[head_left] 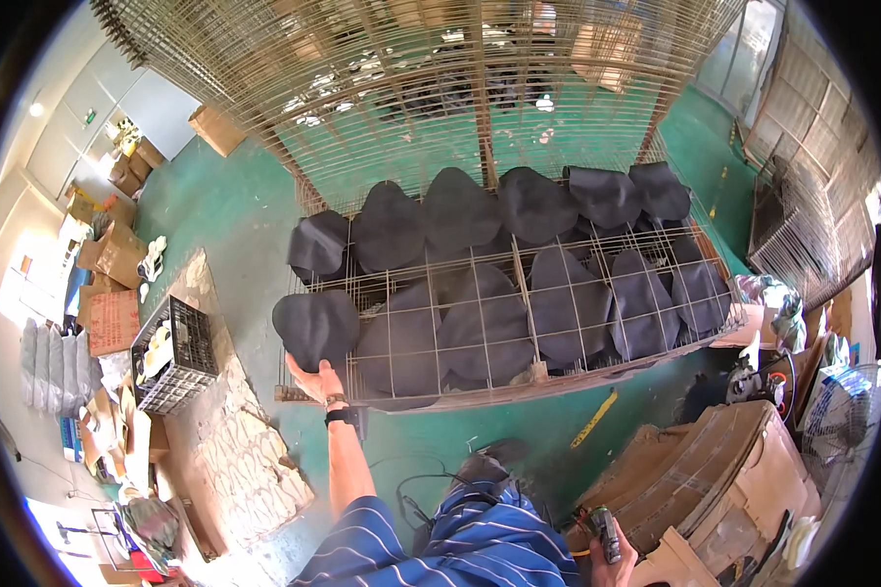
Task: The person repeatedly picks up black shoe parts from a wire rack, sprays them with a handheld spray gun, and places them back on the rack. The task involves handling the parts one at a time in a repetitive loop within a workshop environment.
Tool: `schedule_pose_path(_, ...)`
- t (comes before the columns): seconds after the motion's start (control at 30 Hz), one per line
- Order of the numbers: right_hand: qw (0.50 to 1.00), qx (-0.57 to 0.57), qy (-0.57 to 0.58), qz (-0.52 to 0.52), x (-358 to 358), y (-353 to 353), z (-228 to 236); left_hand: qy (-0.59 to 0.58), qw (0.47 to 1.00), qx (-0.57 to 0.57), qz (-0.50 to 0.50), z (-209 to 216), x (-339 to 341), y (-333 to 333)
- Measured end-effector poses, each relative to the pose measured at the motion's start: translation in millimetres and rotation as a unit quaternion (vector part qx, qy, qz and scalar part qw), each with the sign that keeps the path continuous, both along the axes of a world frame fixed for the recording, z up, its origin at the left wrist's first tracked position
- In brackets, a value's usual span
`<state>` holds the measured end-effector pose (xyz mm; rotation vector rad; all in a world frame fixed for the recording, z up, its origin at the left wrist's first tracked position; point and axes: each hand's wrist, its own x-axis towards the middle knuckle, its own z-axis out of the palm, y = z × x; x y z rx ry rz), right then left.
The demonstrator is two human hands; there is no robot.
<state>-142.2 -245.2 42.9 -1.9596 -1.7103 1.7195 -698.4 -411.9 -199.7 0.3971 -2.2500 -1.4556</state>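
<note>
My left hand [313, 380] reaches to the near left corner of a wire rack [519, 264]. Its fingers close on the lower edge of a black rounded sheet [315, 328], which looks like rubber or leather. Similar black sheets [486, 323] lie in two rows across the rack; some in the far row are folded over. At the lower right, my right hand [612, 565] is closed round a small dark handheld device [607, 535]. An orange-yellow cord shows beside it. What kind of device it is I cannot make out.
A tall wire-mesh panel [485, 88] rises behind the rack. A big cardboard box [685, 470] stands at the near right, with a fan [842, 411] beyond it. On the left are a black crate [174, 354], flattened cardboard [245, 460] and several cartons.
</note>
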Motion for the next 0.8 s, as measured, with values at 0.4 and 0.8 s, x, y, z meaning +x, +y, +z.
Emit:
schedule_pose_path(0.4,0.977,0.189,0.062,-0.077,78.2,-44.2,-13.5,-0.004,0.963,-0.259,-0.072,-20.5,17.1,-1.5)
schedule_pose_path(0.8,0.902,0.275,0.009,-0.333,187.9,-155.2,-28.5,0.170,0.789,-0.145,-0.572,101.9,250.0,193.1)
